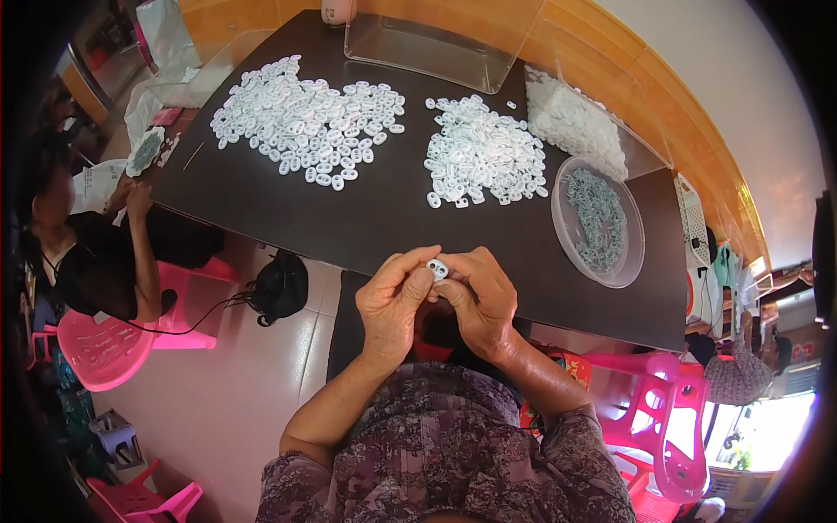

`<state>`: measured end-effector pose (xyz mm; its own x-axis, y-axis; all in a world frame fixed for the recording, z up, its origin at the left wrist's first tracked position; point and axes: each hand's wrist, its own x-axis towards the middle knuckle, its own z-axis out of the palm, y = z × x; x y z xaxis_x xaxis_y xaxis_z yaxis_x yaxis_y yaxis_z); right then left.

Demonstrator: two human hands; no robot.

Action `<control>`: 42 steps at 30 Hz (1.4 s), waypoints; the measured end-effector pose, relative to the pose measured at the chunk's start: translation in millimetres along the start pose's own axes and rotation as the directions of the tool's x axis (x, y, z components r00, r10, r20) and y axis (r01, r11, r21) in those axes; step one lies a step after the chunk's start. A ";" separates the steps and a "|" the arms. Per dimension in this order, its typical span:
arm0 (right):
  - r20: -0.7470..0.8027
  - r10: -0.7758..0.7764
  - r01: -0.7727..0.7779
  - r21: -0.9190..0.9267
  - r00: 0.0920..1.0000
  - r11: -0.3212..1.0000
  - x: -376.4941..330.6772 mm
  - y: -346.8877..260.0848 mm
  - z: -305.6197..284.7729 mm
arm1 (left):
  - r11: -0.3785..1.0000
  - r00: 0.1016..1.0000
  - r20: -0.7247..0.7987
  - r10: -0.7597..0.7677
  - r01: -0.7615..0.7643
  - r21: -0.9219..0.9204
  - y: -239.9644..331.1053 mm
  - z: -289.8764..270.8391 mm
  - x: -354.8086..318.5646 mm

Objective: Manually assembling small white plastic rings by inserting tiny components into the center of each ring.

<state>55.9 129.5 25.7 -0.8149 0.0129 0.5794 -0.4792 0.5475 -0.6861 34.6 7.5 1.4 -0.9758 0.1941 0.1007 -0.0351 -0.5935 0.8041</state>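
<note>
In front of my body, close to the table's near edge, my left hand [396, 296] and my right hand [479, 296] meet around one small white oval plastic piece with two dark holes [438, 269]. The thumb and forefinger of my left hand pinch it from one side. My right hand's fingers close on it from the other, with the thumb below. My fingers cover part of its rim and its underside. Beyond my hands lies a pile of loose white plastic pieces [484, 152]. A larger pile of white oval two-holed pieces [305, 122] spreads to its left.
The dark table [384, 227] carries a round clear tub [565, 218] of tiny grey-blue pieces, right. Behind stand clear plastic bins [427, 48] and a bag of white pieces [575, 122]. A co-worker [105, 253] sits left. Pink chairs [109, 349] and a black bag [281, 288] flank me.
</note>
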 end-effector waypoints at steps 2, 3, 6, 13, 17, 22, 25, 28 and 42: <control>-0.006 0.006 -0.006 0.002 1.000 1.000 -2.0 -0.8 2.2 | 0.991 0.995 0.041 0.086 -0.090 0.101 -5.3 -2.6 -0.2; -0.010 0.012 -0.012 0.008 1.000 1.000 -3.1 -1.1 4.2 | 0.991 0.995 0.041 0.087 -0.091 0.101 -7.2 -2.3 -1.1; -0.060 -0.070 0.065 -0.079 0.996 0.995 -4.9 -2.4 12.0 | 0.977 0.986 -0.024 0.165 -0.160 0.140 -10.4 2.5 -4.7; -0.096 -0.135 0.126 -0.094 0.986 0.988 -6.3 0.4 13.9 | 0.976 0.983 -0.040 0.181 -0.174 0.128 -7.8 7.0 -11.0; -0.121 -0.206 0.189 -0.136 0.971 0.972 -5.3 1.5 14.4 | 0.958 0.973 -0.043 0.228 -0.215 0.192 -8.0 9.5 -11.0; -0.144 -0.263 0.234 -0.195 0.954 0.953 -4.2 2.1 16.2 | 0.940 0.958 -0.037 0.285 -0.271 0.209 -10.4 11.0 -8.5; -0.134 -0.297 0.262 -0.229 0.945 0.937 -5.1 5.3 16.6 | 0.932 0.953 -0.047 0.298 -0.280 0.232 -11.7 12.3 -8.3; -0.133 -0.309 0.271 -0.241 0.942 0.932 -4.8 5.7 16.7 | 0.926 0.949 -0.059 0.309 -0.286 0.246 -14.2 12.1 -8.1; -0.171 -0.299 0.257 -0.227 0.939 0.939 -0.2 6.7 21.4 | 0.891 0.932 -0.089 0.351 -0.303 0.338 -10.4 15.4 -1.7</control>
<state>45.8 115.2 11.6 -0.5664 -0.0085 0.8241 -0.5857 0.7076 -0.3953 40.0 25.4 1.9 -0.9411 -0.0973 0.3238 0.3375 -0.3240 0.8838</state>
